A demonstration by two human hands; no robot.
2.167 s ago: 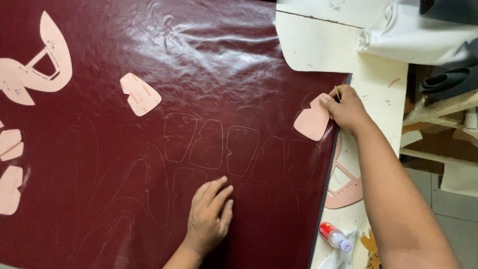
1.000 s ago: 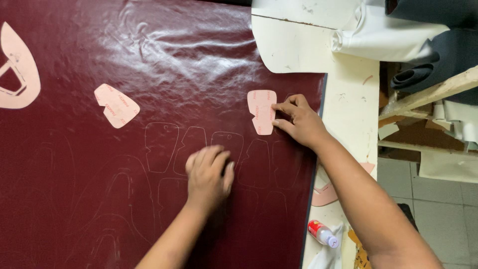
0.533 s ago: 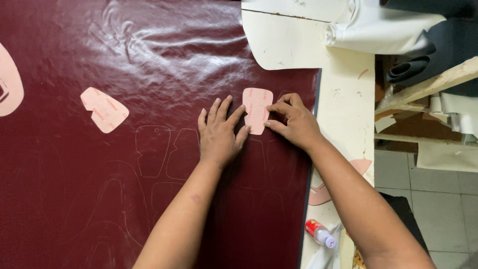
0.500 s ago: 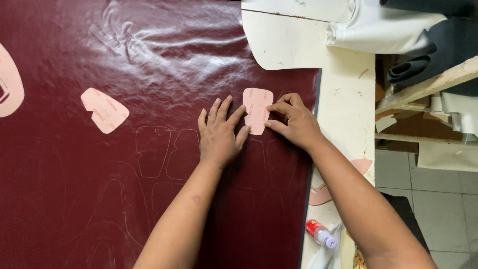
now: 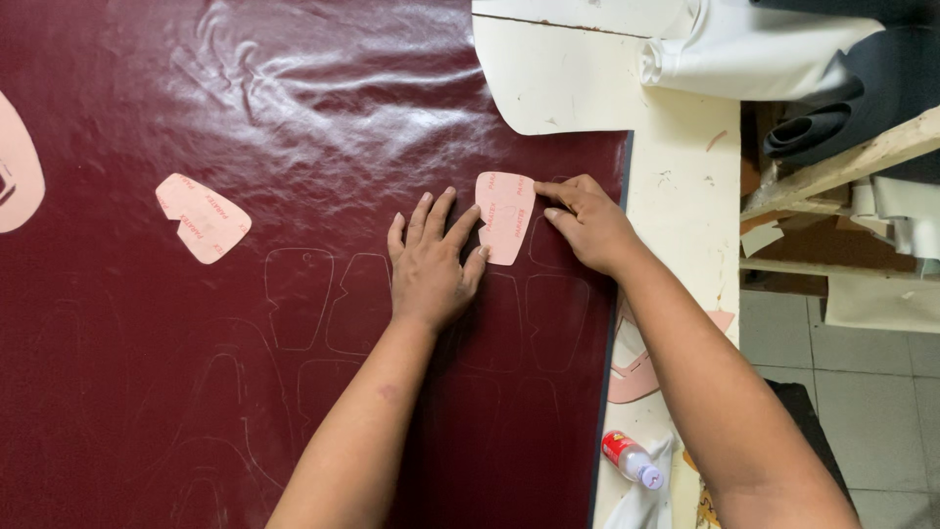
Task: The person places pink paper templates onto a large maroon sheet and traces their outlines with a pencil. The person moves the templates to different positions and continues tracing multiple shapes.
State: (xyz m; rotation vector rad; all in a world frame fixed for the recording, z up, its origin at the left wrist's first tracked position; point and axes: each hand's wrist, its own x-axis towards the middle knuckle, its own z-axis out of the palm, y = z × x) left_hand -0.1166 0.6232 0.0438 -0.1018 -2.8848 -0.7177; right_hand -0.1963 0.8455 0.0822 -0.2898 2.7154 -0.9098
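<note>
Both hands press a pink card pattern piece (image 5: 505, 216) onto the glossy maroon leather sheet (image 5: 294, 118).
Left hand (image 5: 429, 264) lies flat, fingers spread, touching its edge; right hand (image 5: 586, 223) pins it with fingertips, thumb hidden; traced outlines are faint.

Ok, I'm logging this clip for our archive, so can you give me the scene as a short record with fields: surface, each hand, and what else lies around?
surface: dark red glossy sheet with faint traced outlines, on a cream table
left hand: flat on the sheet, fingertips at the left edge of the pink template
right hand: fingers on the template's right edge
other templates: second pink piece further left; another at the far left edge
nearby: small bottle with red label; rolled material at upper right
</note>
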